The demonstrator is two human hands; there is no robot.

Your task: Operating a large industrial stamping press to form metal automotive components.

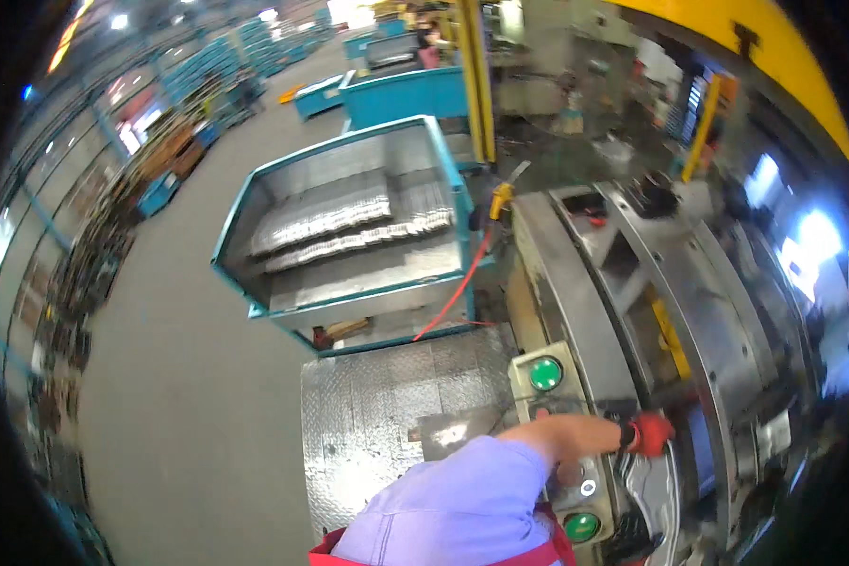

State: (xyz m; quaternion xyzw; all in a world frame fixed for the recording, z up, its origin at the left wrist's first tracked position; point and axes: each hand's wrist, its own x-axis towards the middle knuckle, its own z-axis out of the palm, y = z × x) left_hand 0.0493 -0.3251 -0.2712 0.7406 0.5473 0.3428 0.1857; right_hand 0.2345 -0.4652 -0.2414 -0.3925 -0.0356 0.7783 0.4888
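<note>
My left hand [651, 435], in a red glove with a dark cuff, reaches across to the right from a light purple sleeve. Its fingers are curled at the far end of a shiny stamped metal part [653, 491], gripping its edge. That part lies along the near side of a grey press die [674, 292]. Under my forearm is a pale control box [565, 357] with a green button [545, 374] at its far end and another green button [582, 526] at its near end. I do not see my right hand.
A teal metal bin [358, 297] with stacked metal parts [325, 222] stands ahead, beyond a tread-plate platform [387, 406]. A red hose [467, 278] hangs from a yellow air gun [502, 200] beside the die. A yellow post [476, 85] rises behind the bin.
</note>
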